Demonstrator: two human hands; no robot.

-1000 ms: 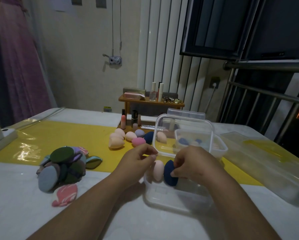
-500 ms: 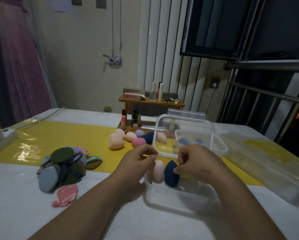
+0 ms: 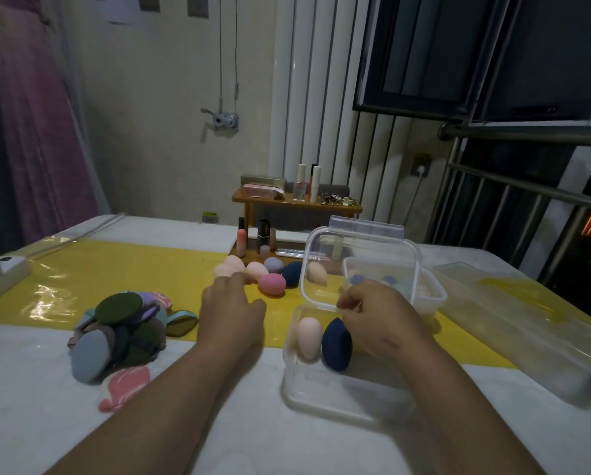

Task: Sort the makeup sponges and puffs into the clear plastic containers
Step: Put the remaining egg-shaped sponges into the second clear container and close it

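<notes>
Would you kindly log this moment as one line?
left hand: open, by loose sponges | right hand: over box | box: pink sponge, navy sponge

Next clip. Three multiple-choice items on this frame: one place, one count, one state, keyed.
1. Where does the navy sponge stand? A on a plate; B in the near container; C in a drawer.
2. How many sponges does that container hold? A one; B two; C four.
3. The container's lid is: A pressed shut; B missing; C raised open.
Key: 1 B, it stands inside the clear walls beside the pink sponge; 2 B, only pink and navy show; 3 C, it stands upright behind.
</notes>
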